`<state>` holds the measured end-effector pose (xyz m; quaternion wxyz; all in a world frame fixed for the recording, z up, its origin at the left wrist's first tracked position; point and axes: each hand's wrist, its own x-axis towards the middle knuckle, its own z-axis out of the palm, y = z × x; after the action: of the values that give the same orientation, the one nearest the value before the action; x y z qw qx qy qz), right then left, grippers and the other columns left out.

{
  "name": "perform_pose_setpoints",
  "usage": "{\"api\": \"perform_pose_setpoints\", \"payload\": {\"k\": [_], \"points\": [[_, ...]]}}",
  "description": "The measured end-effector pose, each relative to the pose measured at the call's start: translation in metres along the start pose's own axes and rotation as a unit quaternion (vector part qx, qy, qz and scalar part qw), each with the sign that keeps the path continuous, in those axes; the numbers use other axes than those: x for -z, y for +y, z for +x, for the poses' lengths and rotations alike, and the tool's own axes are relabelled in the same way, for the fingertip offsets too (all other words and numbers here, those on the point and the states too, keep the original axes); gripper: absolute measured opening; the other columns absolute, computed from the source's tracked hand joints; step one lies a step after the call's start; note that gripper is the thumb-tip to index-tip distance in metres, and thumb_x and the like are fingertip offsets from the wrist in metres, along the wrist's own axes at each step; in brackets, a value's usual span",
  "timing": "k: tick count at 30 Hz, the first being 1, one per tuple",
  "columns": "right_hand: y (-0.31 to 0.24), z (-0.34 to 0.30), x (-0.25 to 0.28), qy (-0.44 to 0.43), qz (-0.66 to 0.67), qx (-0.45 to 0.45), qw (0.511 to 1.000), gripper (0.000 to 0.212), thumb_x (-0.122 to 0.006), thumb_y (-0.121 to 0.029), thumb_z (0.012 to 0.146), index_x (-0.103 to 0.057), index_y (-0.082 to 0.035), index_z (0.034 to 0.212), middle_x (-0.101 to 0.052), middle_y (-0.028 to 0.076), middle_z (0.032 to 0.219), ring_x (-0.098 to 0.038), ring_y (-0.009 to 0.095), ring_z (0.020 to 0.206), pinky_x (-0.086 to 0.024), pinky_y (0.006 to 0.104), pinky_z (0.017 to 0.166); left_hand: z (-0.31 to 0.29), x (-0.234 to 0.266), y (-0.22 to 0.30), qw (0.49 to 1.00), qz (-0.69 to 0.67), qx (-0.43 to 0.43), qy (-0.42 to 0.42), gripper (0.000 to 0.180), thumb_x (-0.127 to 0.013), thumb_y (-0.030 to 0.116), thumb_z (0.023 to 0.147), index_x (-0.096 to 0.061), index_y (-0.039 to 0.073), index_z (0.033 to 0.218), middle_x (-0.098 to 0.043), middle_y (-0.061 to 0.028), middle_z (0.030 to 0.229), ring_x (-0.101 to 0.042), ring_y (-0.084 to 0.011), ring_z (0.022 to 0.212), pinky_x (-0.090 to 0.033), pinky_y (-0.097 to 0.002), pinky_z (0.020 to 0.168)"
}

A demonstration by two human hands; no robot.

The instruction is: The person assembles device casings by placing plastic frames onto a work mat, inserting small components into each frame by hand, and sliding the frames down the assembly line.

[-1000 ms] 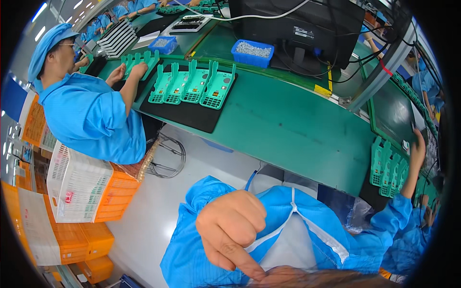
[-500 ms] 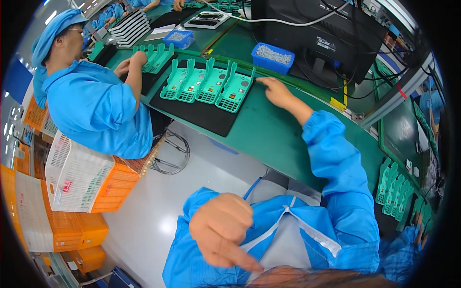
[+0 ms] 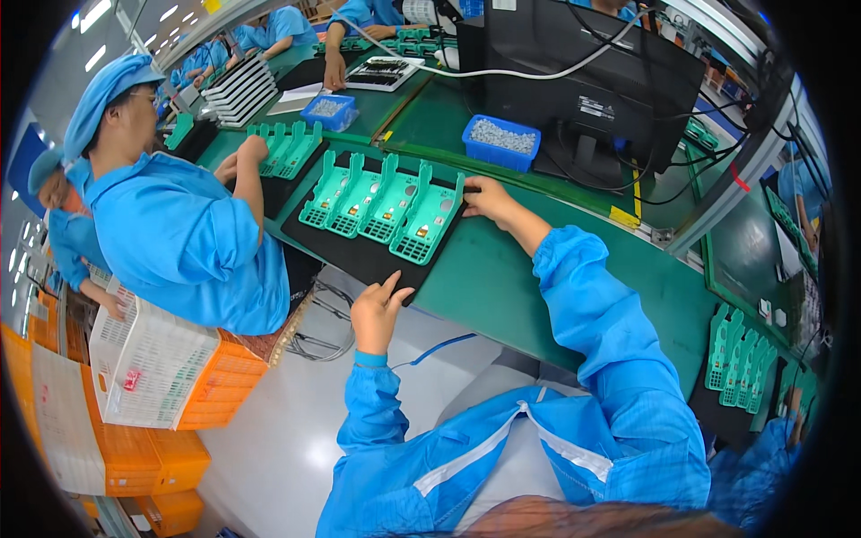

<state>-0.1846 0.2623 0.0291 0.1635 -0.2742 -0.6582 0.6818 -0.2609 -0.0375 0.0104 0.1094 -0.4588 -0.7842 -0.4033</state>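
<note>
A row of joined green plastic holders with upright tabs, slotted ends and small metal parts lies on a black mat on the green bench. My right hand is at the right end of the row, its bent fingers closed against that edge. In front of the mat's near edge hovers my left hand, with fingers apart and nothing in it.
Beyond the row stand a blue bin of small pale pieces and a black monitor with cables. A co-worker in blue works at the left over similar green holders. Orange and white crates are stacked at the lower left.
My left hand has moved from close to my chest out to the mat's near edge, fingers now spread. My right hand, pointing before, has bent its fingers at the row's edge. The view has shifted.
</note>
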Motion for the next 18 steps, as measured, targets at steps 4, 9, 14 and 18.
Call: {"api": "perform_pose_setpoints", "payload": {"k": [4, 9, 14, 18], "points": [[0.014, -0.031, 0.024, 0.001, -0.003, 0.005, 1.0, 0.037, -0.052, 0.007, 0.083, -0.054, 0.001, 0.119, -0.059, 0.01, 0.102, -0.063, 0.018, 0.075, -0.057, 0.0289, 0.065, -0.009, 0.004, 0.036, 0.999, -0.025, -0.042, 0.01, 0.029, -0.077, 0.024, 0.072, -0.072, 0.01, 0.097, -0.047, -0.009, 0.059, -0.047, -0.0233, 0.05, -0.037, -0.035, 0.047], [0.004, -0.106, 0.109, -0.001, -0.107, -0.009, 0.994, 0.037, -0.055, 0.003, 0.08, -0.058, -0.003, 0.116, -0.059, 0.008, 0.104, -0.063, 0.016, 0.076, -0.053, 0.0261, 0.064, -0.035, 0.005, 0.082, 0.989, -0.108, -0.083, -0.053, 0.029, -0.078, 0.021, 0.069, -0.073, 0.013, 0.097, -0.042, -0.0063, 0.056, -0.044, -0.0197, 0.049, -0.035, -0.0334, 0.045], [-0.013, -0.189, 0.198, 0.038, -0.207, -0.043, 0.977, 0.036, -0.056, 0.003, 0.076, -0.063, -0.004, 0.112, -0.063, 0.007, 0.091, -0.062, 0.015, 0.072, -0.048, 0.0251, 0.061, -0.052, -0.006, 0.114, 0.977, -0.078, -0.168, -0.104, 0.034, -0.079, 0.024, 0.068, -0.072, 0.014, 0.1, -0.044, -0.0048, 0.057, -0.046, -0.0197, 0.048, -0.036, -0.0338, 0.044], [-0.012, -0.219, 0.237, 0.111, -0.216, -0.033, 0.969, 0.04, -0.052, 0.007, 0.077, -0.064, -0.004, 0.114, -0.065, 0.006, 0.085, -0.062, 0.014, 0.076, -0.046, 0.0249, 0.057, -0.045, -0.004, 0.137, 0.964, -0.128, -0.187, -0.138, 0.032, -0.079, 0.019, 0.067, -0.072, 0.013, 0.098, -0.042, -0.0061, 0.056, -0.045, -0.0203, 0.049, -0.035, -0.0336, 0.045]]}}
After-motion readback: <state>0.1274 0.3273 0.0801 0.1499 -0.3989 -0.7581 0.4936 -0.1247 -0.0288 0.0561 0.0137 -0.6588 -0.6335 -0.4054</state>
